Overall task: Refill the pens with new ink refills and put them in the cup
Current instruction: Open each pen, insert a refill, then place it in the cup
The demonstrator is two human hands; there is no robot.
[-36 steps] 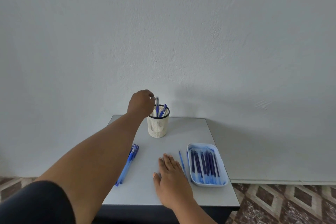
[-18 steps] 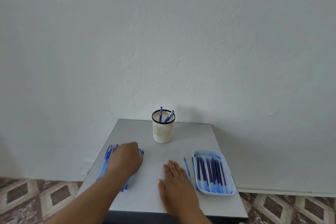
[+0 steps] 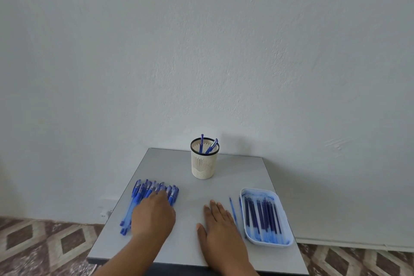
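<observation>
plainly, a crowded pile and a loose refill or two

the left hand point(image 3: 152, 216) lies over the heap of blue pens point(image 3: 154, 195) at the left of the grey surface point(image 3: 197, 246), its fingers bent down onto the barrels; whether they have closed on one pen i cannot tell, as the back of the hand hides them. the right hand point(image 3: 220, 226) rests flat and spread on the surface, holding nothing.

the risk, as i judge it, is in that heap. the pens lie touching and overlapping near the left edge, so a careless pull could drag neighbours along or roll one off onto the tiled floor point(image 3: 44, 244). two loose refills point(image 3: 233, 209) lie just beside the right hand, between it and the tray point(image 3: 289, 241); a sweep of that hand could knock them about, or mix spent with new.

counted: one slotted cup point(image 3: 204, 162) at the back, with two pens standing in it; one tray holding roughly a dozen dark refills, too close-packed to count surely; the heap holds perhaps nine or ten pens, overlapped and partly covered.
</observation>
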